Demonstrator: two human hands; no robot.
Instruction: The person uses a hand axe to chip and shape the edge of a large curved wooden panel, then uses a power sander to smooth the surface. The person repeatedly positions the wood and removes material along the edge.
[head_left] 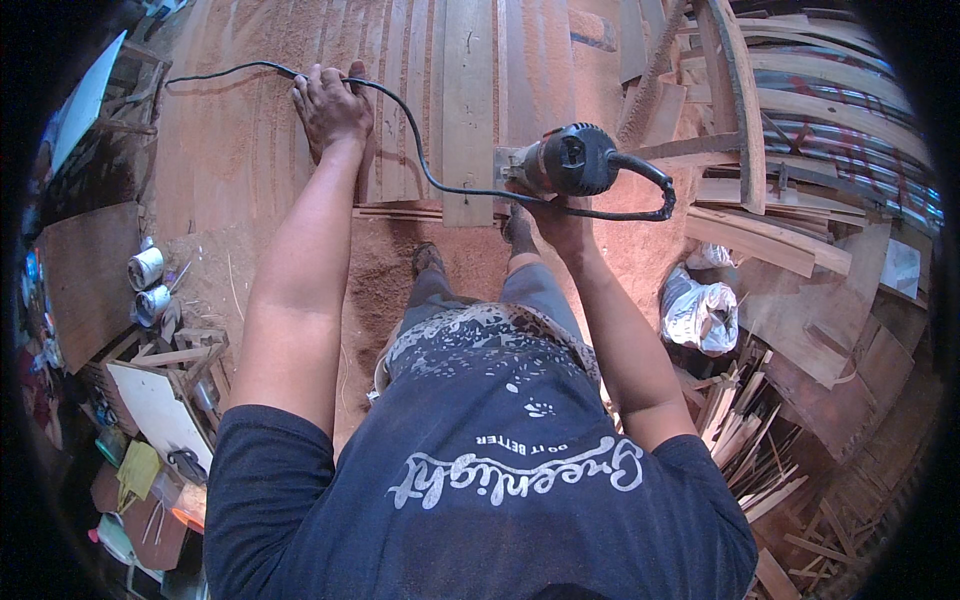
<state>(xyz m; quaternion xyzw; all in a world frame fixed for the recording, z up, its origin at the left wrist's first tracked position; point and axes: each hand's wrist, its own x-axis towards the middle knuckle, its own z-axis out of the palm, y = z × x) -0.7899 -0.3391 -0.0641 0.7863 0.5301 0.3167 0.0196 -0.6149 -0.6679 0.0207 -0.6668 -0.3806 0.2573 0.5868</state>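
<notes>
One power tool point(575, 160) with a dark, rounded body is held at the near edge of the wooden boards point(400, 140), just right of a pale board point(468, 110) that runs from near to far. Its long axis is laid roughly left to right, with the flat metal base point(510, 163) pointed left and the cord end right. It is gripped from the near side by the right hand point(565, 228), whose fingers are mostly hidden by the body. From the tool one black cable point(415, 130) is looped back leftward to the left hand point(335, 110), which is laid palm down on the boards, fingers slightly bent and a little spread; whether the cable is pinched there cannot be told. The boards are streaked with reddish sawdust point(240, 150). On the left, two whitish cans point(146, 267) are placed close together, their contents unclear. On the right, a white plastic bag point(700, 312) is seen, its filling not discernible, beside a pile of thin wood offcuts point(745, 425) too many to be counted.
</notes>
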